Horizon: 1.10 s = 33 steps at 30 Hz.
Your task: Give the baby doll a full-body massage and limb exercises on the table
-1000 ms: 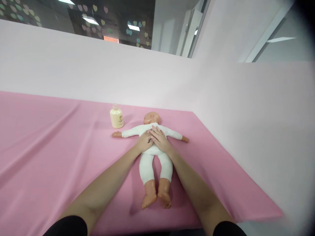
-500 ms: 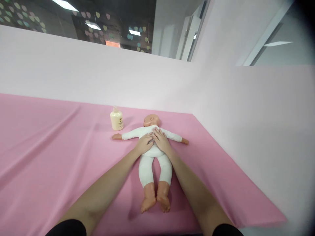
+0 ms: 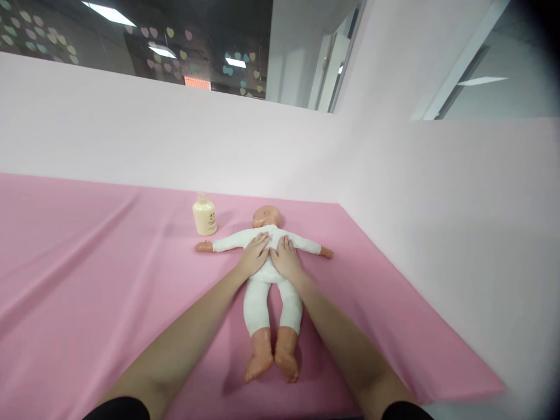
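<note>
A baby doll (image 3: 272, 273) in a white suit lies on its back on the pink cover (image 3: 131, 280), its arms stretched out to both sides and its bare feet toward me. Flat on the left side of its chest rests my left hand (image 3: 255, 255), fingers extended. My right hand (image 3: 286, 258) lies open on the other side of the chest, thumb pointing inward. Between the fingers of the two hands a strip of the white suit shows. Neither hand grips anything.
Beyond the doll's outstretched arm on the left stands a cream pump bottle (image 3: 205, 217). A white wall (image 3: 175, 140) with a window above rises behind the pink surface, and another wall (image 3: 459, 233) borders it on the right.
Both hands have moved apart across the doll's chest, from fingertips close together at the middle to one on each side. The view has shifted slightly.
</note>
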Each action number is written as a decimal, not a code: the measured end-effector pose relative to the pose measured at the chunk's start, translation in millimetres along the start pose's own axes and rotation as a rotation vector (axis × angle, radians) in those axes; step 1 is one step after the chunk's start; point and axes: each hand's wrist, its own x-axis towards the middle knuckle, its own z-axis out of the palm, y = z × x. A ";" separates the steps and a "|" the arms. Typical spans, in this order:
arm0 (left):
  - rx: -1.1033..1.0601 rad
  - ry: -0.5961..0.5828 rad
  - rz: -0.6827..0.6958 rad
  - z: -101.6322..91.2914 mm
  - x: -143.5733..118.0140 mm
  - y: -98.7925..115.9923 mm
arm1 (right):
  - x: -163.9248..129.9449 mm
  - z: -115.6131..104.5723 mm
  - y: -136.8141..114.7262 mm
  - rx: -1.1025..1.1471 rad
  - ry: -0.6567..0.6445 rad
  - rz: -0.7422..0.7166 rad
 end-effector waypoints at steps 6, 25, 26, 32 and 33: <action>0.017 0.026 -0.081 0.1 0.4 -0.3 | -3.0 -3.9 -3.9 -0.023 -0.036 -0.095; 0.014 0.043 -0.151 -2.2 -0.1 1.3 | 0.4 -14.9 3.3 0.729 -0.239 -0.369; 0.018 0.049 -0.157 -1.7 0.1 0.9 | 0.3 -16.6 4.1 0.766 -0.255 -0.347; 0.032 0.049 -0.181 -0.1 0.5 -0.7 | 1.5 -22.6 12.5 0.823 -0.318 -0.314; 0.035 0.045 -0.190 0.0 0.4 -0.8 | 2.0 -22.2 13.4 0.827 -0.311 -0.316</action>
